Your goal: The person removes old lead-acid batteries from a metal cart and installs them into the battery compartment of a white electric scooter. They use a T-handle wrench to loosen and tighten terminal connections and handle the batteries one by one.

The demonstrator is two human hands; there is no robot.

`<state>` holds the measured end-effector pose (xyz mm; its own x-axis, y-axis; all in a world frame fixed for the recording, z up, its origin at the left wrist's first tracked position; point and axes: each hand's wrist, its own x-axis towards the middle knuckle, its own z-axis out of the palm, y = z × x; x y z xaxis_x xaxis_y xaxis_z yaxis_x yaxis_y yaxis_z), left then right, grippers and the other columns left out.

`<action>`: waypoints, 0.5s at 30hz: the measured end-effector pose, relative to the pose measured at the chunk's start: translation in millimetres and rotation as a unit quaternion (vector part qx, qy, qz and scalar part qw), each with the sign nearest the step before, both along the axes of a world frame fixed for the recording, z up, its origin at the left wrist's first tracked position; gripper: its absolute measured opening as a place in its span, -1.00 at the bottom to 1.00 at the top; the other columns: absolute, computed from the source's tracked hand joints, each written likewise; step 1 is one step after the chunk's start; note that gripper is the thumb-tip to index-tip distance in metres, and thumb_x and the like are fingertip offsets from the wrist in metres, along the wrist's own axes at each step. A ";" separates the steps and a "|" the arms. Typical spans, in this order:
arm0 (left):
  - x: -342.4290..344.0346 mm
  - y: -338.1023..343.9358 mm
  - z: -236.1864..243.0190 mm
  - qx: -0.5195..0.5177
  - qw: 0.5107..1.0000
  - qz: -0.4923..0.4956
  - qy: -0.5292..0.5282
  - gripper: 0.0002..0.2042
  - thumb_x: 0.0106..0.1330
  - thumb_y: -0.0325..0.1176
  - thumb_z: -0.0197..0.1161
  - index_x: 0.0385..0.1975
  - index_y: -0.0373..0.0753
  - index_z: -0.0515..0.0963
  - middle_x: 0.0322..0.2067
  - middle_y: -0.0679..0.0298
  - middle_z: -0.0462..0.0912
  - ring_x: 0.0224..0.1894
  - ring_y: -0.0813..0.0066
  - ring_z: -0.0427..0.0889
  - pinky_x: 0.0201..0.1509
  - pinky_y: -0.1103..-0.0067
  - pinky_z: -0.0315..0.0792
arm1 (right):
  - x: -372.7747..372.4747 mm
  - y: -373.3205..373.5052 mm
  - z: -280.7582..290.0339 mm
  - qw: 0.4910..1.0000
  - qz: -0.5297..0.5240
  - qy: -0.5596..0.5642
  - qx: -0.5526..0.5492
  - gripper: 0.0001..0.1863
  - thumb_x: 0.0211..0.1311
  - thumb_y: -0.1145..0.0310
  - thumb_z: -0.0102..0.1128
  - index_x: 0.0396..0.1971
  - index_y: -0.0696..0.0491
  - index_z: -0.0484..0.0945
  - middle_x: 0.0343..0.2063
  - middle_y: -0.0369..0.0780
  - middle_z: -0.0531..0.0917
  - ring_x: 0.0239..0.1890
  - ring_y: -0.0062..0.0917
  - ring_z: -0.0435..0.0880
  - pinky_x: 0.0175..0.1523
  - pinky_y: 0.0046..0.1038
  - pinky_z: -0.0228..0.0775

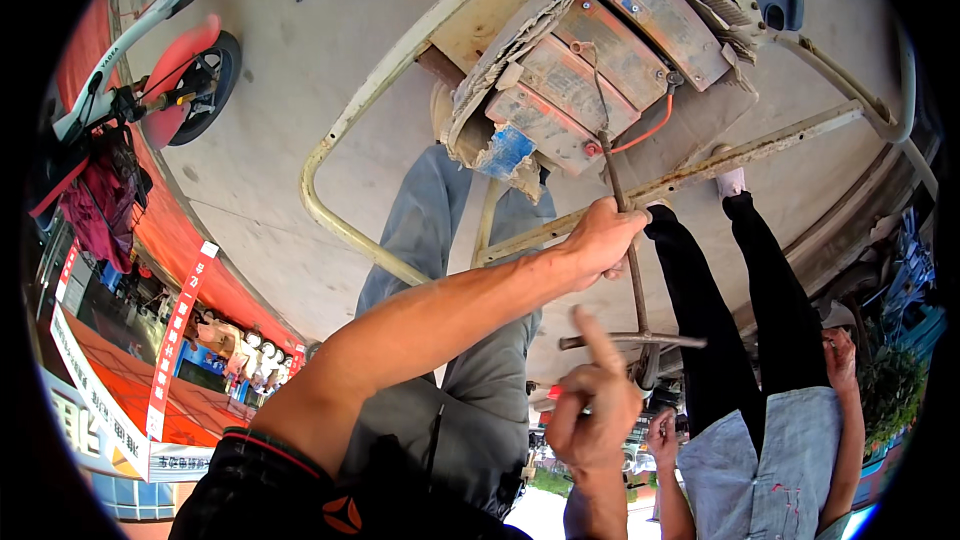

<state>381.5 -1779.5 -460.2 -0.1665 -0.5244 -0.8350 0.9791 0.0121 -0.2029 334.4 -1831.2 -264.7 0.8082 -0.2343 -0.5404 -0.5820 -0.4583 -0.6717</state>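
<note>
My left hand (605,240) is closed around a rusty metal rod (638,290), its arm stretched across from the lower left. The rod has a crossbar at its near end and reaches up to the batteries (575,85). Several of these worn grey batteries sit side by side in a torn cardboard box (475,90). An orange-red wire (650,130) bends along their near side, and a thin dark cable (600,90) runs over them. Close to the crossbar, my right hand (595,415) holds nothing; its index finger is extended and the others are curled.
A pale, rust-spotted tubular frame (350,120) surrounds the box, with a crossbeam (680,180) in front. At right stands a person in black trousers (705,310) and a grey-blue shirt. A red two-wheeler (185,80) is at far left, near red-and-white banners (180,340).
</note>
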 end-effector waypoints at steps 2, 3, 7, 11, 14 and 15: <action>4.3 -0.7 -2.4 0.000 1.000 0.006 0.009 -0.81 0.47 -0.38 -0.01 0.00 -0.25 0.40 -0.60 0.39 0.31 -0.70 0.61 0.20 -0.66 0.53 0.07 | -12.3 13.1 5.5 0.991 0.085 0.072 0.068 -0.85 0.08 0.72 0.11 -0.43 0.12 0.51 -0.08 0.16 0.78 -0.59 -0.34 0.70 -0.41 -0.40 0.54; 8.0 2.7 0.9 0.005 1.000 0.021 0.012 -0.81 0.47 -0.38 0.00 0.00 -0.25 0.40 -0.60 0.39 0.32 -0.70 0.61 0.20 -0.66 0.53 0.07 | -19.3 7.2 3.3 0.995 0.027 0.096 0.019 -0.85 0.10 0.72 0.09 -0.43 0.12 0.51 -0.12 0.15 0.79 -0.61 -0.35 0.67 -0.42 -0.41 0.53; 5.8 3.0 6.5 0.009 1.000 0.012 -0.005 -0.82 0.51 -0.37 -0.03 0.00 -0.23 0.39 -0.59 0.38 0.33 -0.69 0.61 0.21 -0.66 0.53 0.07 | -22.5 -24.3 -0.1 0.978 -0.183 0.079 -0.065 -0.84 0.20 0.78 -0.09 -0.37 0.19 0.40 0.22 0.28 0.57 -0.53 -0.50 0.66 -0.45 -0.49 0.43; -2.4 -3.7 7.5 0.009 1.000 -0.014 -0.003 -0.83 0.54 -0.37 -0.05 0.01 -0.22 0.38 -0.58 0.37 0.34 -0.70 0.60 0.19 -0.66 0.53 0.07 | -9.6 8.1 7.2 0.999 -0.019 -0.014 0.048 -0.84 0.16 0.75 0.00 -0.35 0.15 0.42 0.11 0.27 0.67 -0.56 -0.51 0.68 -0.44 -0.46 0.48; 4.6 4.0 7.5 0.010 1.000 -0.015 0.001 -0.83 0.54 -0.38 -0.04 0.01 -0.23 0.38 -0.57 0.36 0.36 -0.71 0.60 0.19 -0.66 0.53 0.06 | -43.9 11.8 14.7 0.994 -0.008 0.106 0.038 -0.85 0.19 0.73 0.06 -0.35 0.13 0.45 -0.06 0.13 0.78 -0.60 -0.56 0.65 -0.44 -0.45 0.49; 5.6 7.1 6.7 0.012 1.000 -0.010 -0.001 -0.83 0.54 -0.38 -0.03 0.01 -0.23 0.38 -0.57 0.35 0.36 -0.71 0.60 0.19 -0.66 0.53 0.06 | -50.9 3.4 11.4 0.986 -0.046 0.162 0.014 -0.85 0.21 0.72 0.07 -0.35 0.12 0.45 -0.11 0.09 0.80 -0.61 -0.58 0.64 -0.44 -0.45 0.48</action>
